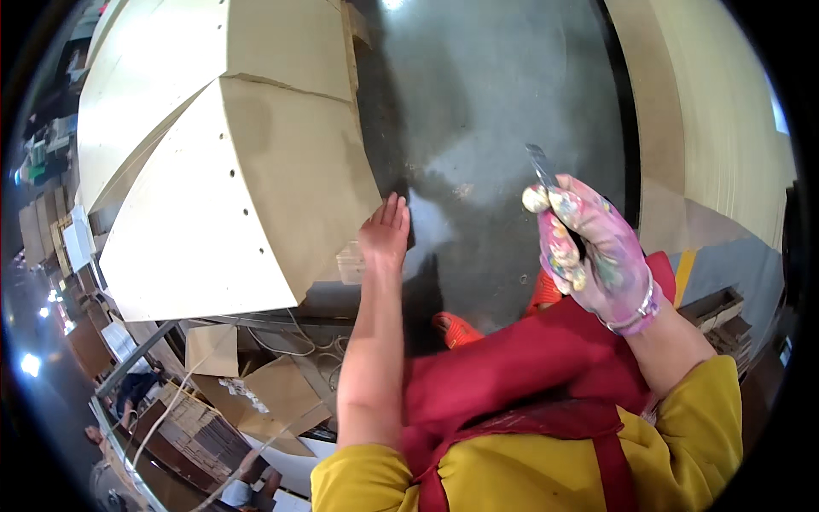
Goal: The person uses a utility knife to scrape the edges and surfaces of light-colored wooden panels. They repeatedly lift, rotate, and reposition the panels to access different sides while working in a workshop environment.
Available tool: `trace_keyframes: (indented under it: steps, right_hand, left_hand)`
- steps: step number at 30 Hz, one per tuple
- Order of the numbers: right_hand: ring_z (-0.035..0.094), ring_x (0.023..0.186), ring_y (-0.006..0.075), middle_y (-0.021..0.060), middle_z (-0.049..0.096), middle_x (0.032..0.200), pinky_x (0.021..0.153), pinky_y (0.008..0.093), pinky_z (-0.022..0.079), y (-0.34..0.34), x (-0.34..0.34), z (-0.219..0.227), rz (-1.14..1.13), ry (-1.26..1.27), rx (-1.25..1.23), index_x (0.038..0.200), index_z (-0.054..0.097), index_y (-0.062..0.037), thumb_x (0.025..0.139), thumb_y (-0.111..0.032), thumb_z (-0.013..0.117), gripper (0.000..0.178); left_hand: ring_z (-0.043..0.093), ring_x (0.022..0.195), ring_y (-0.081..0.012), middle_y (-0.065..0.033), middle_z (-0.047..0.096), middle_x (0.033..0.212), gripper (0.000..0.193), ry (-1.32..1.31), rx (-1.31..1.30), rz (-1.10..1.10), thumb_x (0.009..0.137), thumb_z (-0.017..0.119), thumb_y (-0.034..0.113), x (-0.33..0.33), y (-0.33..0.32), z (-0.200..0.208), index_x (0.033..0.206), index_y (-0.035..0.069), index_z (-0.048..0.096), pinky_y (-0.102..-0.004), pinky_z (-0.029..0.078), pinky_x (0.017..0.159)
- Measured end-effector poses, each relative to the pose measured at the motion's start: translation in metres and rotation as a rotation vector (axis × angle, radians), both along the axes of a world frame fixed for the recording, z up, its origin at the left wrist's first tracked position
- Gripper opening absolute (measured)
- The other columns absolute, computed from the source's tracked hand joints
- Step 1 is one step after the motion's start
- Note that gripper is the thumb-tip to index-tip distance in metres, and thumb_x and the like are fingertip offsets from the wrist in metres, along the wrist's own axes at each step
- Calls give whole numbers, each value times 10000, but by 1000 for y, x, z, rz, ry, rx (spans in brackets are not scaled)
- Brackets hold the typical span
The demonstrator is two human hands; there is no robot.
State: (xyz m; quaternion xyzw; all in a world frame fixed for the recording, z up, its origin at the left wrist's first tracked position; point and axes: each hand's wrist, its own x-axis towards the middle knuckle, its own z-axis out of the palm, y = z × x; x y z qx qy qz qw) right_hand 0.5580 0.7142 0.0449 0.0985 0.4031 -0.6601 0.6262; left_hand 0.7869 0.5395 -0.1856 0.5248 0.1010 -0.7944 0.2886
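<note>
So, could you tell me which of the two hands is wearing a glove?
The right hand, holding a putty knife, wears a paint-spattered glove; the left hand is bare against the board.

Dark floor (495,102), orange shoes (456,328)

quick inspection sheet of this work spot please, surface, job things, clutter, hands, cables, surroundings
surface: tilted pale board with small drilled holes, resting on a metal frame
job's things: putty knife with a lump of filler at its base
clutter: cardboard scraps under the frame
grips: bare left hand flat on the board's right edge; gloved right hand shut on the putty knife, blade up
cables: thin wires hanging below the board
surroundings: dark glossy floor, stacked pale boards on the right
</note>
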Motion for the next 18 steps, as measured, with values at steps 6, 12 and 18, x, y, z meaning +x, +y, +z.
trace_keyframes:
  steps: [6, 12, 18]
  right_hand:
    - [461, 478, 58, -3, 530, 639, 421, 202, 381, -9, 2, 3, -4, 26, -21, 1035, 575, -22, 975, -199, 483, 208]
    - [475, 437, 75, 14, 528, 592, 409, 199, 388, 0, 9, 10, -24, -7, 9, 1043, 553, 1, 983, -189, 468, 216]
    - [463, 411, 88, 25, 525, 583, 384, 207, 389, 5, 19, 18, 41, 24, -36, 1049, 536, 13, 988, -192, 458, 228]
  left_hand:
    - [518, 1116, -301, -144, 536, 1189, 470, -4, -7, 379, 884, 520, 366, -25, -16, 0, 1194, 13, 507, -463, 446, 969]
    - [604, 966, -297, -84, 621, 1037, 381, 37, 5, 384, 836, 544, 378, -10, -21, -35, 1072, 83, 593, -407, 521, 769]
    - [622, 766, -242, -75, 619, 896, 308, -49, -3, 453, 847, 539, 348, -29, -9, -19, 1013, 94, 595, -304, 480, 525]
